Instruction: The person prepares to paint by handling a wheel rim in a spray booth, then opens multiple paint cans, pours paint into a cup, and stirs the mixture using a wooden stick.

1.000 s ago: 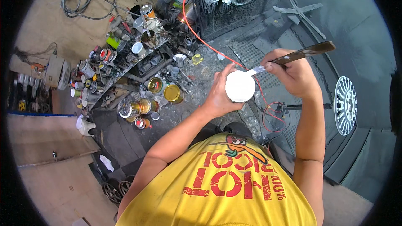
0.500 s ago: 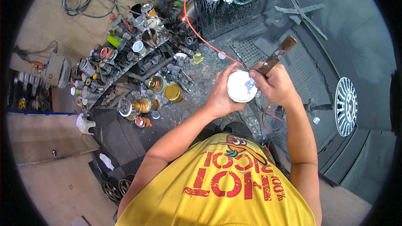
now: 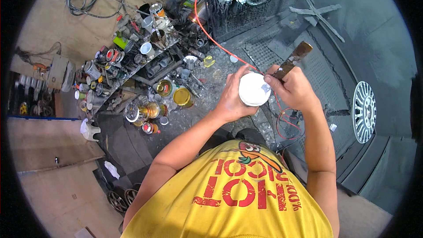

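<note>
My left hand [image 3: 232, 94] is wrapped around the side of a round white tub [image 3: 254, 90], held up in front of my chest. Inside it I see a plain white surface; whether that is paint or a lid I cannot tell. My right hand [image 3: 292, 89] grips a flat, brown-stained stick [image 3: 296, 58], its wide end pointing up and away to the right. The stick's lower end is by the tub's right rim, partly hidden behind my thumb.
A cluttered bench [image 3: 132, 71] with cans and cups stands at the left. Gold-coloured cans [image 3: 183, 97] sit on the floor beside it. An orange hose [image 3: 210, 39] runs down behind my hands. At the right is a silver spoked wheel cover [image 3: 365, 112].
The stick and my right hand have shifted slightly down and to the right. A grey patch on the tub's white surface has shrunk; my left hand keeps its hold.
</note>
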`<state>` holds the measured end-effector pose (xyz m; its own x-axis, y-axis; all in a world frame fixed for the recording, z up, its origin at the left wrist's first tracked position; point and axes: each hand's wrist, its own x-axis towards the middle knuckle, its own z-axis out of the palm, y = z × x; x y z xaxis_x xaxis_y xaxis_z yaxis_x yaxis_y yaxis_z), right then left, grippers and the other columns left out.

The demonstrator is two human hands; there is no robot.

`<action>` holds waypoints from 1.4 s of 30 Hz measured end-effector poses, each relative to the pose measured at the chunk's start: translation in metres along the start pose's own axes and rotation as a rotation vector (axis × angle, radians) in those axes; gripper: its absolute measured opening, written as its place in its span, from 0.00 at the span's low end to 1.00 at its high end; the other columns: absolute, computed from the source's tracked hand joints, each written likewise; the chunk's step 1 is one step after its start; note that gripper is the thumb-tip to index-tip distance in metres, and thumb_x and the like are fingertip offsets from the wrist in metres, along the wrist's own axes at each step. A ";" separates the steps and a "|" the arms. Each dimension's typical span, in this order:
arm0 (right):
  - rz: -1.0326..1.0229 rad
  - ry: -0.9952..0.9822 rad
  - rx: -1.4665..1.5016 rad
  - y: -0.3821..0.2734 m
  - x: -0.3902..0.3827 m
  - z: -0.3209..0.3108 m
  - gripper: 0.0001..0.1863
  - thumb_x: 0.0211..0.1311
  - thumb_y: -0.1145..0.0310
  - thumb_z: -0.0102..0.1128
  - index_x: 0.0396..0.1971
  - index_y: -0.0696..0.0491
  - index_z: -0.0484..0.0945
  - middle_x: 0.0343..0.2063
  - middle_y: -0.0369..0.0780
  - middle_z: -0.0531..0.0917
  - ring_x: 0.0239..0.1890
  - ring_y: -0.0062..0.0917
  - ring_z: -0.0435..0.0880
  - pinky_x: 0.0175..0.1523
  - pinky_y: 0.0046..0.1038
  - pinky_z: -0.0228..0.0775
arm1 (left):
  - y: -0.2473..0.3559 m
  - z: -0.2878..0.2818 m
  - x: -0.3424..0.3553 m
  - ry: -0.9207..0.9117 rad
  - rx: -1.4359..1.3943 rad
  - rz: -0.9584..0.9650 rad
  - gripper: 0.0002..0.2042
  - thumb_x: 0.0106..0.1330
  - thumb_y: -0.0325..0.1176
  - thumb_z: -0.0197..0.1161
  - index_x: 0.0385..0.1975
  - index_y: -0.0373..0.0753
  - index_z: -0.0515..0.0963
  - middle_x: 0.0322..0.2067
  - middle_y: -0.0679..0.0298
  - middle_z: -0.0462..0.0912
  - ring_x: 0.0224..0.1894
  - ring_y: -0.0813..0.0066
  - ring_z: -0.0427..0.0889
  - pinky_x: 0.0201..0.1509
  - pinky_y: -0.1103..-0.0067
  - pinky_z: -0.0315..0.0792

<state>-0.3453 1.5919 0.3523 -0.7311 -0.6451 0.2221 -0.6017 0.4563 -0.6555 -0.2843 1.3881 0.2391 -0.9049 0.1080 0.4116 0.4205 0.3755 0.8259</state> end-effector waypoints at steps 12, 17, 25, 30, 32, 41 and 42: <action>0.010 -0.040 -0.070 -0.001 0.005 -0.003 0.05 0.70 0.73 0.61 0.37 0.59 0.82 0.27 0.43 0.84 0.29 0.32 0.83 0.38 0.32 0.75 | 0.002 -0.004 -0.001 -0.004 0.022 -0.006 0.57 0.36 0.29 0.81 0.73 0.35 0.56 0.57 0.48 0.77 0.59 0.45 0.73 0.66 0.58 0.67; -0.053 0.056 0.196 -0.002 0.005 0.015 0.09 0.69 0.66 0.65 0.34 0.56 0.82 0.23 0.47 0.82 0.27 0.45 0.82 0.33 0.40 0.72 | 0.001 -0.004 -0.004 -0.008 0.018 -0.021 0.57 0.36 0.29 0.81 0.73 0.35 0.56 0.57 0.49 0.77 0.59 0.45 0.72 0.66 0.57 0.67; -0.006 -0.053 -0.011 -0.001 0.006 0.006 0.07 0.70 0.70 0.62 0.37 0.59 0.82 0.26 0.45 0.84 0.28 0.36 0.83 0.37 0.33 0.74 | 0.000 -0.005 -0.003 -0.011 0.034 -0.031 0.58 0.36 0.29 0.81 0.74 0.35 0.55 0.58 0.49 0.76 0.59 0.45 0.72 0.67 0.57 0.67; -0.017 0.060 0.139 -0.002 0.008 0.005 0.07 0.69 0.71 0.62 0.37 0.59 0.82 0.25 0.46 0.83 0.29 0.39 0.83 0.37 0.34 0.74 | 0.000 -0.006 -0.002 -0.011 0.046 -0.028 0.58 0.36 0.29 0.81 0.74 0.35 0.55 0.58 0.49 0.76 0.59 0.45 0.72 0.67 0.57 0.67; -0.006 0.040 0.002 0.000 0.008 0.002 0.06 0.69 0.72 0.62 0.38 0.59 0.82 0.25 0.46 0.84 0.28 0.38 0.83 0.37 0.33 0.74 | 0.000 -0.007 -0.002 -0.010 0.052 -0.016 0.58 0.36 0.30 0.81 0.74 0.35 0.55 0.57 0.48 0.76 0.59 0.45 0.72 0.67 0.57 0.67; -0.049 0.041 0.006 0.006 0.006 0.002 0.05 0.68 0.73 0.62 0.38 0.59 0.82 0.26 0.44 0.84 0.29 0.37 0.84 0.38 0.33 0.75 | -0.002 -0.005 -0.002 0.003 0.031 -0.003 0.57 0.36 0.30 0.79 0.73 0.34 0.55 0.57 0.48 0.76 0.59 0.45 0.72 0.68 0.56 0.65; -0.048 0.042 0.005 0.006 0.006 0.002 0.05 0.68 0.73 0.62 0.38 0.59 0.82 0.26 0.44 0.84 0.29 0.37 0.84 0.38 0.33 0.75 | -0.002 -0.005 -0.001 0.002 0.030 -0.002 0.57 0.36 0.30 0.79 0.73 0.34 0.55 0.57 0.48 0.76 0.59 0.45 0.72 0.68 0.56 0.65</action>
<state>-0.3526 1.5895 0.3479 -0.7148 -0.6394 0.2833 -0.6346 0.4226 -0.6471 -0.2835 1.3826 0.2394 -0.9055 0.1060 0.4109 0.4169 0.4031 0.8147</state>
